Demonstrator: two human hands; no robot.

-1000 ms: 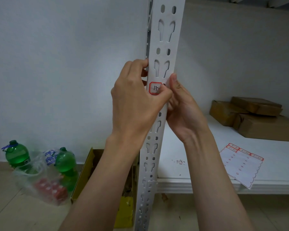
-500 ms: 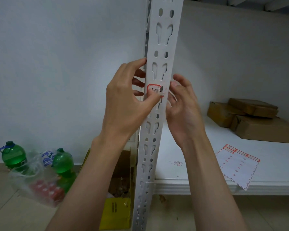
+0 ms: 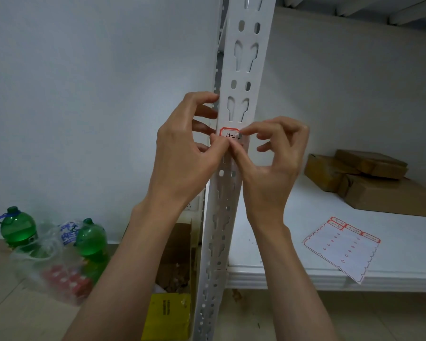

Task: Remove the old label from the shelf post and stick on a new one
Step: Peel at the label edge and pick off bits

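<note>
nearest, two bare forearms reaching up from the bottom edge. left hand (image 3: 185, 153) wrapped on the white shelf post (image 3: 241, 94), fingers curled round its left edge, thumb pressed flat on the front just under the label. right hand (image 3: 273, 156) at the right side of the post, index fingertip and thumb drawn together in a pinch at the right end of the old label (image 3: 229, 134); other fingers loosely curled, apart from the post. label with red border and dark handwriting, stuck on the front face of the post below a pair of keyhole slots, right part hidden by the fingertips; whether its corner is lifted, cannot tell.

lower on the floor, a yellow cardboard box (image 3: 167, 316) just left of the post, and further left two green bottles (image 3: 17, 227) with a clear plastic bag (image 3: 54, 271).

to the right, the white shelf (image 3: 305, 274) with a label sheet (image 3: 342, 249) hanging over its front edge. further back on the shelf, brown parcels (image 3: 369, 180) in a pile near the wall.
</note>
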